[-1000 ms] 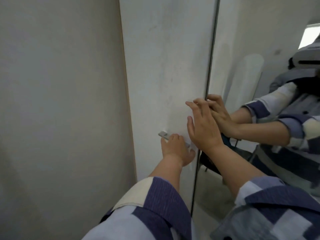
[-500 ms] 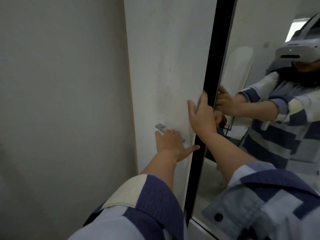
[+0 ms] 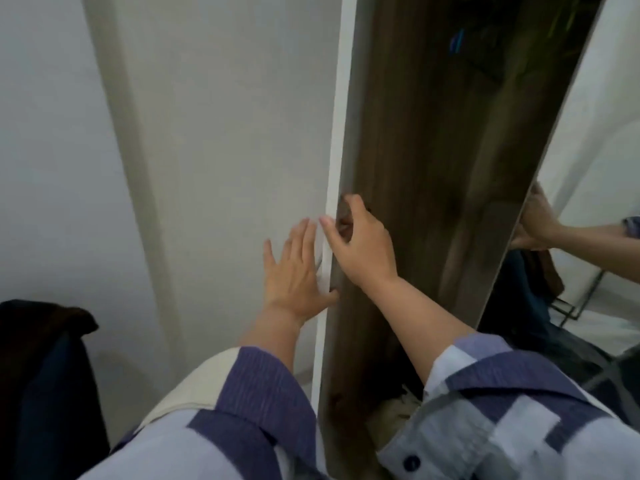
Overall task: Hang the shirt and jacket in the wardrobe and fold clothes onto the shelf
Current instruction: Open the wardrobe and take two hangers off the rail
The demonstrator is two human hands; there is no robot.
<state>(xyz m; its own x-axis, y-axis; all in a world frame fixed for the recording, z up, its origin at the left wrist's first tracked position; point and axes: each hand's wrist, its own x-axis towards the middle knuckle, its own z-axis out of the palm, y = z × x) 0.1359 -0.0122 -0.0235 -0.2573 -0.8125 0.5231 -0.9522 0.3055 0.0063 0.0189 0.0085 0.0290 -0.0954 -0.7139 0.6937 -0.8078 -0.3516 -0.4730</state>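
Wardrobe (image 3: 242,133) fills the view, long axis vertical, running top to bottom of frame w/ a slight lean to the right toward the top. Its white door (image 3: 249,174) sits left of centre; the door's thin white edge (image 3: 337,150) faces the camera as a narrow strip going from top centre down to the lower middle. Right of that edge, the dark wood-grain interior (image 3: 433,168) is exposed, also a tall vertical band. Further right a mirror door (image 3: 595,140) stands angled, its near edge slanting from upper right down to lower centre; it reflects a hand and forearm.

Left hand (image 3: 294,271) lies flat on the white door face just beside the edge, fingers spread and straight, gripping nothing, thumb reaching across the edge. Right hand (image 3: 360,244) is at the same edge, a bit higher; its fingers are curled round the edge from the inside, thumb on the outer side, so it pinches the door edge. Hands near each other, not clearly touching.

Open room: gap btwn white edge and mirror door is the widest clear zone. Low in that gap, something pale and fuzzy (image 3: 398,414) shows, too blurred to name. Upper interior is dark, contents unclear.

Dark garment (image 3: 45,358) hangs at lower left, against the pale wall (image 3: 52,150), well apart from the hands. Checked blue-and-white sleeves (image 3: 502,420) cover both forearms at bottom.
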